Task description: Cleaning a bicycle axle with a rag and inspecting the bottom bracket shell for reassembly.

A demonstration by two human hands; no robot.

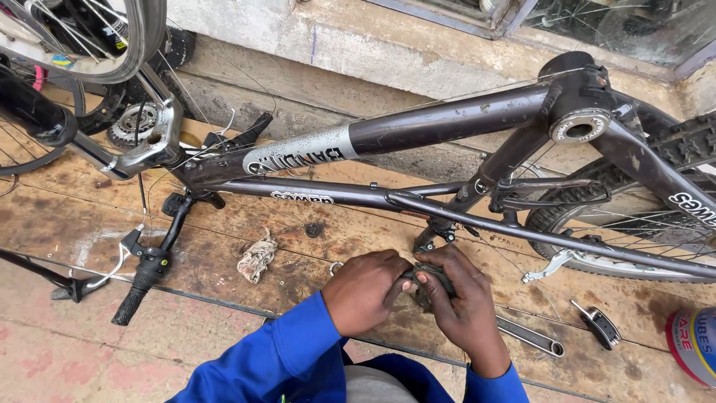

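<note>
Head view: both hands [418,291] grip small dark part [432,275] under upside-down bike frame [418,130], frame's long axis left-right.

Dark part [431,277] mostly hidden by hands [418,295]

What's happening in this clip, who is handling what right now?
A person in blue sleeves works on an upside-down dark bicycle frame lying on a worn wooden surface. Both hands meet just below the frame: the left hand and right hand grip a small dark part between them; what it is cannot be told. A crumpled rag lies to the left, and a flat spanner lies to the right.
</note>
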